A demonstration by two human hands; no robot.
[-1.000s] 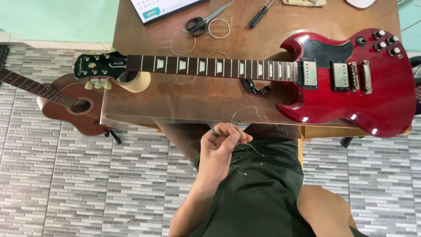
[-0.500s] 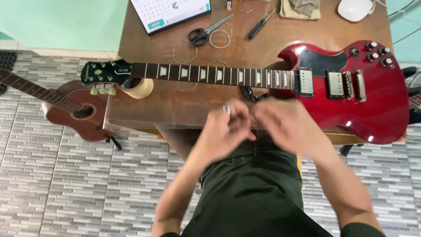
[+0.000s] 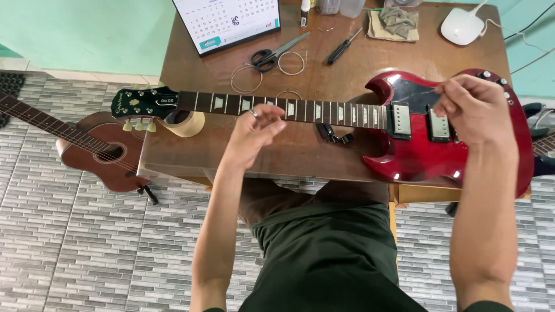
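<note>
The red electric guitar (image 3: 416, 138) lies on the worktop (image 3: 324, 69) under both hands. The right hand (image 3: 477, 110) pinches a thin string above the pickups; the left hand (image 3: 254, 130), half-open, guides it along the neck. I think it is best to keep the string taut and straight.

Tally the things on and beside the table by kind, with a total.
Guitars: 2, red electric guitar, brown acoustic guitar
Cutting and turning tools: 2, scissors, screwdriver
Tape rolls: 1, tape roll
Calendars: 1, desk calendar
Cloths: 1, cloth
Total: 7
</note>
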